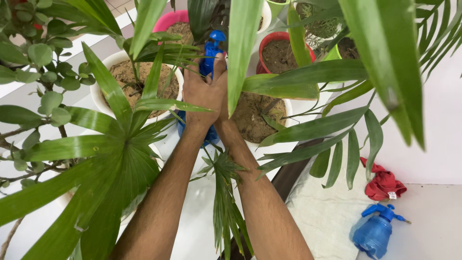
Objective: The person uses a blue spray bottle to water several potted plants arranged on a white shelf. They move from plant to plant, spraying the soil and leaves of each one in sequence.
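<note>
Both my hands reach forward among potted plants and close around a blue spray bottle (210,54). My left hand (199,91) wraps the bottle's body from the left. My right hand (222,98) presses against it from the right, partly hidden behind a long green leaf. The bottle's blue pump top shows above my fingers and its lower body (210,136) shows below my wrists. The bottle sits between a white pot (103,103) of soil on the left and another white pot of soil (254,115) on the right.
A pink pot (169,19) and a red pot (269,41) stand behind. Broad palm leaves (110,159) crowd the left foreground. On the floor at right lie a second blue spray bottle (375,233), a red cloth (383,183) and a white mat (322,216).
</note>
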